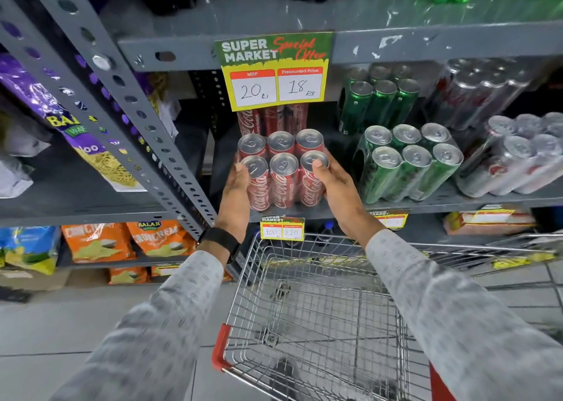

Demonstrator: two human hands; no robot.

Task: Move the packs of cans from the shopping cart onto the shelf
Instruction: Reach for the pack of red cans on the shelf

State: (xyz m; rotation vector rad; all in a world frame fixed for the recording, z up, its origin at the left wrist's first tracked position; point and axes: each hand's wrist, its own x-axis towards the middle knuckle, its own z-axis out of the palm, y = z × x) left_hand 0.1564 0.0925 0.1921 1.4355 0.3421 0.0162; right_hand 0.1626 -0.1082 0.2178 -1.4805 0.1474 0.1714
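A shrink-wrapped pack of red cola cans [281,169] stands at the front edge of the grey metal shelf [457,201]. My left hand [236,196] presses its left side and my right hand [333,187] grips its right side, thumb on a can top. Another red pack [272,119] stands behind it. The wire shopping cart [307,306] below my arms shows no packs inside.
Green can packs [408,163] and silver can packs [518,157] fill the shelf to the right. A yellow price sign [275,74] hangs from the shelf above. A slotted upright post [128,111] stands left, with snack bags [128,242] beyond it.
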